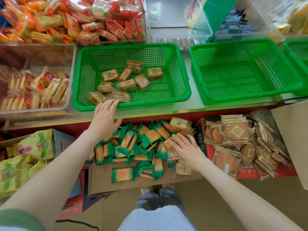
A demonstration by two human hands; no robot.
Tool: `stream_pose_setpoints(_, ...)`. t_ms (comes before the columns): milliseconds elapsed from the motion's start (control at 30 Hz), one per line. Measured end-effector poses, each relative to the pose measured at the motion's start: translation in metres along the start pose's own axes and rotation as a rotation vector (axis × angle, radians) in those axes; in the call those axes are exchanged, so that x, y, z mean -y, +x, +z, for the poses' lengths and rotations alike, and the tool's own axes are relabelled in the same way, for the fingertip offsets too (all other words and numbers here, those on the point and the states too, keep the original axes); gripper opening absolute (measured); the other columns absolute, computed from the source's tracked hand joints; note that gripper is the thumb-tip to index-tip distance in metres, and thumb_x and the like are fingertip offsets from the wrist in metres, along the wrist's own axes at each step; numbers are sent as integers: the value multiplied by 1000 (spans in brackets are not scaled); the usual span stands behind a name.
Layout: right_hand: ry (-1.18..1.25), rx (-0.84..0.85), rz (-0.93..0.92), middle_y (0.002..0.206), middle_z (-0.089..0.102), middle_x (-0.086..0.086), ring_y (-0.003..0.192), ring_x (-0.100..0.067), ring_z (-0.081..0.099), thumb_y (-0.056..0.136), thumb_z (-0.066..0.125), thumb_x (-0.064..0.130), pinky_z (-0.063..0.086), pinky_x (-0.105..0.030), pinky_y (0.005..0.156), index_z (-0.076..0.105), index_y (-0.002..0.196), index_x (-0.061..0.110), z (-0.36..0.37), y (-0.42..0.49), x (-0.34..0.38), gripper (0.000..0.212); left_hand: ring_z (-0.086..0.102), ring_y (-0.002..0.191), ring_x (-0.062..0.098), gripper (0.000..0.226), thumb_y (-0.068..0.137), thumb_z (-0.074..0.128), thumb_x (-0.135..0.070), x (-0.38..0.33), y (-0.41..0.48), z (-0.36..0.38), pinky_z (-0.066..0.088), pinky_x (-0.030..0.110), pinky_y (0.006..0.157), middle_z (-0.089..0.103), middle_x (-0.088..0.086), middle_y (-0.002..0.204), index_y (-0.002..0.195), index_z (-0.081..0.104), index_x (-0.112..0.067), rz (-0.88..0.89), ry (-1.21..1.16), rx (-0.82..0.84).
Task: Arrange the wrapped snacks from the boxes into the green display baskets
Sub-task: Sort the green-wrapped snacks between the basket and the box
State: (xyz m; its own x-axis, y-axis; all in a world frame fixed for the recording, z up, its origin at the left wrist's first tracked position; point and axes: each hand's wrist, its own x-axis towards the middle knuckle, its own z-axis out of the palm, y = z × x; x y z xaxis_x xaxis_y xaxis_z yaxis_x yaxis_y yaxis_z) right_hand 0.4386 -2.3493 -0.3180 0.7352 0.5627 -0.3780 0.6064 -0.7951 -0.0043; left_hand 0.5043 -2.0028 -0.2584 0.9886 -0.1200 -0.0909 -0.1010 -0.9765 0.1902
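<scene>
A green basket (181,84) on the counter holds several clear-wrapped yellow biscuit packs (127,85). My left hand (105,119) is at its front rim, fingers straight, holding nothing. Below the counter an open cardboard box (100,179) is full of green-wrapped snacks (131,144) and a few clear-wrapped yellow packs (180,125). My right hand (186,147) lies flat with spread fingers on a yellow pack in that pile. A second green basket (246,72) to the right holds nothing.
A clear bin (38,90) of red-labelled packs stands left of the basket. A red box (241,144) of round cakes is right of the snack box. A clear tub (176,19) sits behind. Bags of yellow-green snacks (25,155) lie lower left.
</scene>
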Motion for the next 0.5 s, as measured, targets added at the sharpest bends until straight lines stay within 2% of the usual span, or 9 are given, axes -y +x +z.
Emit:
stream_pose_setpoints(67,-4,-44,-7,146,45,-9,136,-28,41,55,86,51,17,-50,113,33,144,20,-3,1,-1,108,24,142,29,61,97,49,-35,5,-1,-1,15,44,117,32,12,152,148,29,-9,-18,-29,-24)
stream_pose_setpoints(133,-13,-138,-22,144,46,-6,134,-25,38,74,69,56,15,-45,109,36,144,21,-11,5,1,85,33,137,31,56,97,49,-34,11,-2,-2,23,46,114,40,14,146,143,37,-5,-43,-46,-73)
stream_pose_setpoints(200,23,-286,-73,139,46,-2,127,-22,37,89,48,48,20,-41,106,38,143,19,-25,17,2,62,41,132,34,51,98,50,-31,17,1,-5,29,47,110,47,18,140,138,44,0,-85,-70,-132)
stream_pose_setpoints(233,69,-379,-109,135,47,-2,122,-22,39,92,43,41,25,-39,103,39,142,17,-36,25,3,56,43,129,35,48,98,50,-29,19,4,-7,31,47,108,50,20,137,135,47,1,-111,-80,-155)
stream_pose_setpoints(333,229,-654,-169,124,53,-5,110,-22,45,94,45,27,33,-35,96,42,137,11,-85,58,1,45,48,124,37,44,99,48,-27,29,18,-13,37,48,104,54,23,130,129,51,5,-183,-108,-201)
stream_pose_setpoints(400,270,-750,-149,119,56,-8,107,-22,45,95,45,23,34,-34,94,43,134,9,-119,88,-9,42,50,121,38,49,99,43,-33,36,31,-17,39,48,101,56,24,127,126,52,6,-196,-89,-188)
stream_pose_setpoints(500,365,-665,-37,119,56,-12,108,-26,48,95,48,19,42,-40,96,43,135,5,-160,141,-27,42,49,122,36,65,93,32,-48,45,49,-17,38,48,102,54,22,131,128,53,3,-166,-26,-111)
